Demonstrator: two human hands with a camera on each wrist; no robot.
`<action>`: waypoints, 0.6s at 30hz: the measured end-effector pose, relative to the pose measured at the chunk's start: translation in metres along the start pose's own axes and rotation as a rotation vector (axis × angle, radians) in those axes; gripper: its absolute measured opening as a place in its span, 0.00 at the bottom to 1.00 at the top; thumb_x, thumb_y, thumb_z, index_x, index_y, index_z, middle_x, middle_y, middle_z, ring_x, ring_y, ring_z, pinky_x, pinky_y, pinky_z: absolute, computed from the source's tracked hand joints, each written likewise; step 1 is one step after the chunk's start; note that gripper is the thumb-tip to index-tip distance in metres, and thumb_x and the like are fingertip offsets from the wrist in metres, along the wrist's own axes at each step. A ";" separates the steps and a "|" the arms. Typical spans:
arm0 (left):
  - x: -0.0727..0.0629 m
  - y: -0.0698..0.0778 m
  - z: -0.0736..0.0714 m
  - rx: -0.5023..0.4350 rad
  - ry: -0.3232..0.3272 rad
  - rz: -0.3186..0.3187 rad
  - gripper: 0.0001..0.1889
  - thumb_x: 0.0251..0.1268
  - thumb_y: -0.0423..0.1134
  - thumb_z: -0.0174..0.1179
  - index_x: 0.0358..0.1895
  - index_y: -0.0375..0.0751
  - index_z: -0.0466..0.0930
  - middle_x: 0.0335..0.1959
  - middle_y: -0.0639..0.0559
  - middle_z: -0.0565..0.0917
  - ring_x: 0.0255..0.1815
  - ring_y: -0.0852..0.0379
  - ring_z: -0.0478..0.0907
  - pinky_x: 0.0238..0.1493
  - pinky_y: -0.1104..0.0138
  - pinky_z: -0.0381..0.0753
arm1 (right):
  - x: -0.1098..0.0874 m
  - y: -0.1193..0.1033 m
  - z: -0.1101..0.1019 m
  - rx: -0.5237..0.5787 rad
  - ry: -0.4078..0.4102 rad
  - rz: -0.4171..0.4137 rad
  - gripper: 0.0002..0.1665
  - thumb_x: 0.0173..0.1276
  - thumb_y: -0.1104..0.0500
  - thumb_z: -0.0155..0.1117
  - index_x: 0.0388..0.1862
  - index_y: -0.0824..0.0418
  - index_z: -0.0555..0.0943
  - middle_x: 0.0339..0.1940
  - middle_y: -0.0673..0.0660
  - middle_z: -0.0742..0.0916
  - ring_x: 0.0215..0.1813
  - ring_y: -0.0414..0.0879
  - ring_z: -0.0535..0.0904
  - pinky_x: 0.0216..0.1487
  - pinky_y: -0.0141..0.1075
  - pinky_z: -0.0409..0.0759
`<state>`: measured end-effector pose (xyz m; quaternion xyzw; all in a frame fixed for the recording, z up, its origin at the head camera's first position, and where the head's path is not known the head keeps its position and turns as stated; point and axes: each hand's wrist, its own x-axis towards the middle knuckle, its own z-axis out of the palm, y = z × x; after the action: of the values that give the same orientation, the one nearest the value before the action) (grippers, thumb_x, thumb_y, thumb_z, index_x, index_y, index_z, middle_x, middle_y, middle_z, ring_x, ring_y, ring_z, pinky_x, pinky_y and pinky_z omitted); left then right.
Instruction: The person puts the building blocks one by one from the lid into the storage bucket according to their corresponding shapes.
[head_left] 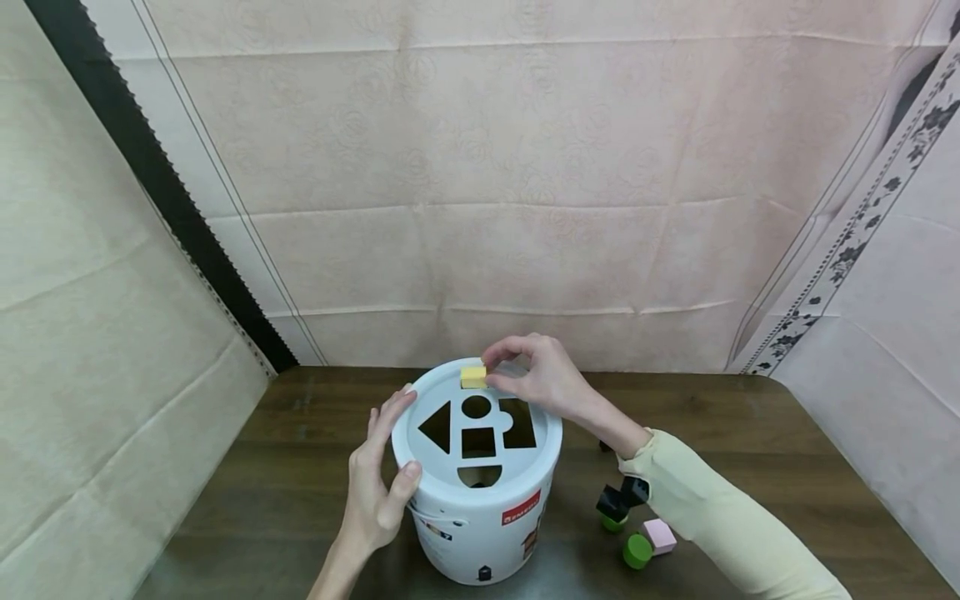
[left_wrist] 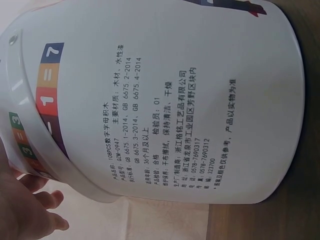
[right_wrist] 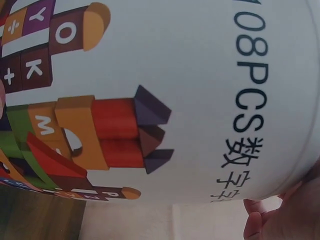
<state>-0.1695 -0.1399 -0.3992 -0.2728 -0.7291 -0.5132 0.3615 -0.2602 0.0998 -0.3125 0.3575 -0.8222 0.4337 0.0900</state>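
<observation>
A white bucket (head_left: 480, 533) stands upright on the table, capped by a white lid (head_left: 441, 472) with several shaped holes, among them a triangle, a circle and a square. On the lid's far side, my right hand (head_left: 543, 375) pinches the right end of a yellow block (head_left: 472, 377) between thumb and fingers. Whether that block sits over or within a hole cannot be told. Against the bucket's left rim rests my left hand (head_left: 378, 479), thumb toward the near side and fingers extended toward the far side. The left wrist view shows its loosely bent fingers (left_wrist: 47, 200) beside the lid's edge.
Right of the bucket, a green cylinder (head_left: 637, 551) lies beside a pink block (head_left: 659, 536). Another green piece (head_left: 614, 525) is partly hidden under a black boxy device (head_left: 613, 503) near the right cuff. Pale cloth (head_left: 525, 167) hangs behind the wooden table (head_left: 300, 467).
</observation>
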 end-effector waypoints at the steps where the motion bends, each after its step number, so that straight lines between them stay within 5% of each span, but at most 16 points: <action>1: 0.000 0.000 0.000 -0.001 -0.002 -0.001 0.32 0.64 0.50 0.53 0.68 0.35 0.72 0.66 0.41 0.76 0.71 0.39 0.66 0.63 0.26 0.44 | -0.001 0.000 -0.001 -0.002 0.000 -0.001 0.12 0.60 0.64 0.74 0.44 0.62 0.87 0.41 0.49 0.88 0.48 0.47 0.79 0.54 0.47 0.74; 10: 0.000 -0.002 0.004 -0.006 0.005 0.011 0.32 0.63 0.50 0.54 0.68 0.34 0.73 0.66 0.40 0.76 0.71 0.39 0.67 0.63 0.26 0.44 | -0.016 0.006 -0.028 0.001 0.084 -0.002 0.10 0.65 0.63 0.70 0.46 0.60 0.86 0.42 0.50 0.88 0.48 0.50 0.81 0.52 0.48 0.68; 18: 0.001 -0.003 0.002 -0.010 0.022 0.025 0.33 0.65 0.52 0.53 0.67 0.33 0.73 0.66 0.39 0.76 0.71 0.39 0.67 0.64 0.27 0.45 | -0.060 0.035 -0.071 -0.004 0.151 0.068 0.09 0.68 0.65 0.67 0.47 0.63 0.85 0.41 0.52 0.89 0.43 0.44 0.81 0.45 0.38 0.72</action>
<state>-0.1729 -0.1386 -0.4011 -0.2779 -0.7193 -0.5151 0.3743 -0.2513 0.1985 -0.3201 0.2955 -0.8257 0.4604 0.1379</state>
